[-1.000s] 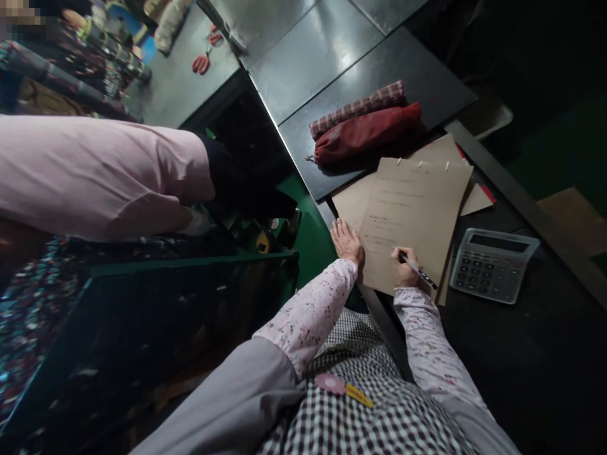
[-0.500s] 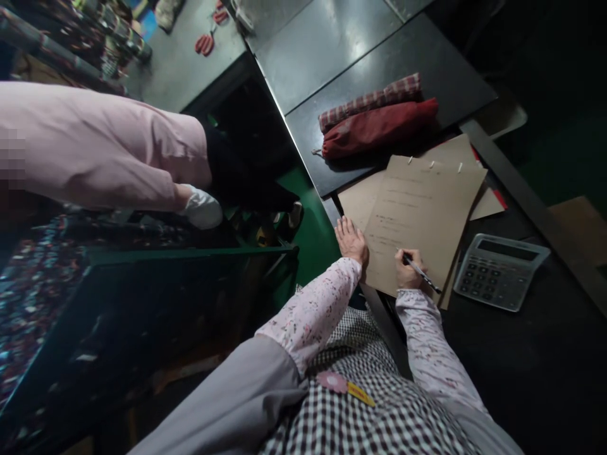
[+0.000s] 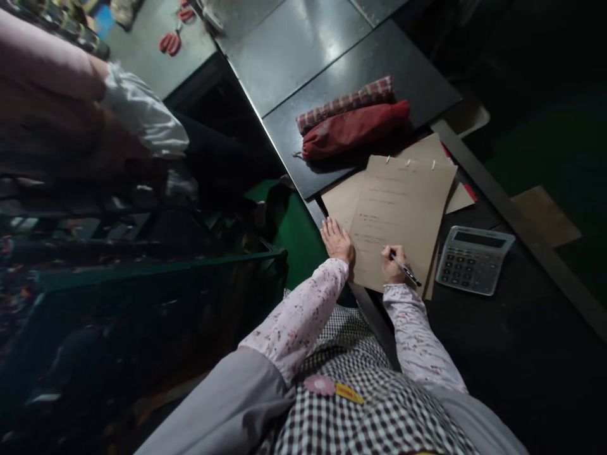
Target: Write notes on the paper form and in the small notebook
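Observation:
My left hand [image 3: 338, 241] lies flat with its fingers stretched out, on the left edge of a brown paper sheet [image 3: 403, 208] that bears several lines of writing. A pen [image 3: 406, 269] is gripped in my right hand [image 3: 394, 264], which rests on the lower part of the sheet, the tip hidden or too small to make out. Staples or clips run along the sheet's top edge. Other papers [image 3: 341, 194] stick out beneath it. To the right of my right hand lies a calculator [image 3: 474, 260].
A red cloth roll [image 3: 355, 129] and a plaid one [image 3: 346, 103] lie on the metal table [image 3: 279, 57] beyond the papers. Red-handled scissors [image 3: 171, 42] are on another table at upper left. A co-worker's pink sleeve [image 3: 52, 57] and white-gloved hand [image 3: 147, 114] are at left.
The view has shifted, so the table's things sit further left. The co-worker's arm has moved up and left. My hands keep nearly the same place on the paper.

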Available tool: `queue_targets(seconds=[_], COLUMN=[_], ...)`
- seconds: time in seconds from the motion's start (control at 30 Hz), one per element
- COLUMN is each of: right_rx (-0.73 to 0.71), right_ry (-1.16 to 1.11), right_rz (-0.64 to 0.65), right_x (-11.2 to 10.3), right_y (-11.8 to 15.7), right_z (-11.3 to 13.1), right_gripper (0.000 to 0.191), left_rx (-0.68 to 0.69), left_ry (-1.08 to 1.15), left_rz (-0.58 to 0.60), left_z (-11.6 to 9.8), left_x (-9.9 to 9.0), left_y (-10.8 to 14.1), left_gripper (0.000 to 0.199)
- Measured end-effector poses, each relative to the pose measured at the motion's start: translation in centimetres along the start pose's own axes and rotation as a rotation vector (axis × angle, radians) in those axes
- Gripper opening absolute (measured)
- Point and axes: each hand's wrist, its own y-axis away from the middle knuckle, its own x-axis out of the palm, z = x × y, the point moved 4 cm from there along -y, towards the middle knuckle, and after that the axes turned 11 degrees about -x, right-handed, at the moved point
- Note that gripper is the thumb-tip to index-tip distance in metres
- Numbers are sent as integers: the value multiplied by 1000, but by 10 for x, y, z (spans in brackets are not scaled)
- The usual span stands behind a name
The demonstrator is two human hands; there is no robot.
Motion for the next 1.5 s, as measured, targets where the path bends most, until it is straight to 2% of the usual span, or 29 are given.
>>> queue_targets(seconds=[0.2,0.67,1.1,1.3,1.5], right_rx=[-22,27,17,25,37], right_ry=[-32,9,25,-14,30], right_rz=[27,47,77,19,18], right_x=[3,8,6,3,-3], right_y=[-1,-2,0,0,-1], right_z=[-1,-2,-2,-1,5], right_gripper=[54,52,54,50,53], left_rx=[13,9,24,18,22], left_ry=[4,-17,-11,-7,21], left_rz=[-39,-21,-58,-47,-26], left_z=[3,3,4,5,3], left_x=[2,2,3,2,-4], left_y=[0,-1,1,1,2], left_gripper=[55,55,55,55,55])
